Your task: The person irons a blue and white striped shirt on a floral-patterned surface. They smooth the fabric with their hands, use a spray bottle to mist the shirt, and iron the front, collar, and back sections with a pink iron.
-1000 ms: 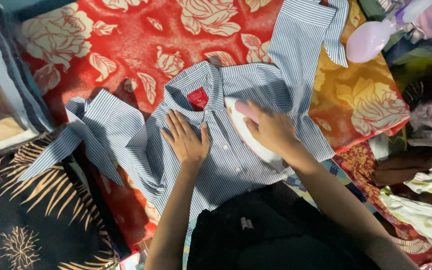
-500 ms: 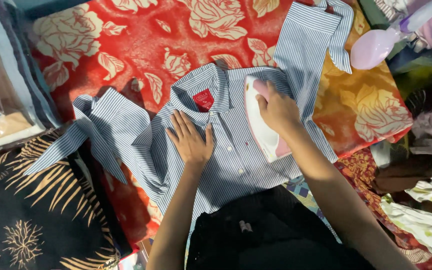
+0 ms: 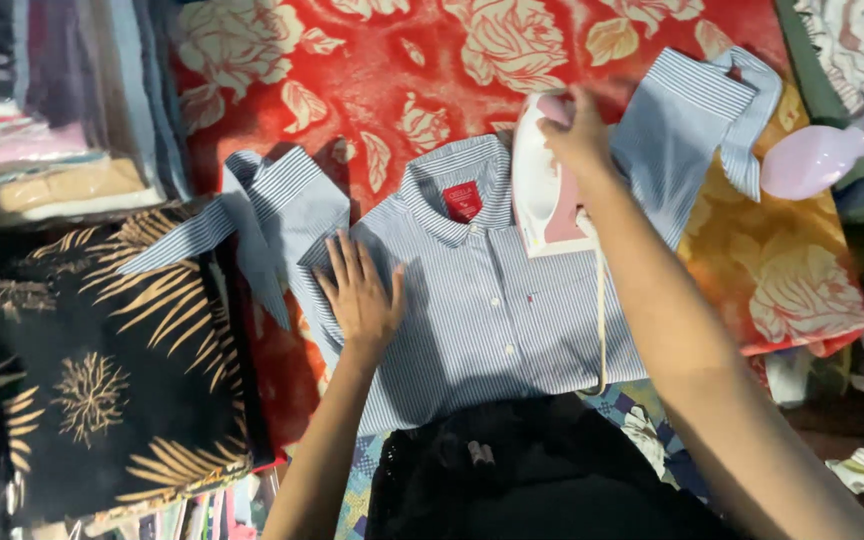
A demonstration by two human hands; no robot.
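- Red floral blanket (image 3: 282, 60) lies under our blue-and-white striped cotton shirt (image 3: 482, 310).
- Left hand (image 3: 360, 295), grip spread apart, flattens the shirt front.
- Right hand (image 3: 580, 135), grip clamped on the white-and-pink iron (image 3: 542, 190); we glide it slowly near the collar.

We see a red rose-patterned blanket (image 3: 352, 80); left of it folded cloth stacks (image 3: 42, 130), below those dark leaf-print fabric (image 3: 102, 380).

We lay our left hand (image 3: 360, 296) flat, palm down, fingers spread and pointing away from us, forearm bare and straight. Our right hand (image 3: 580, 138) reaches farther out, fingers curled closed in a grip, the arm stretched long.
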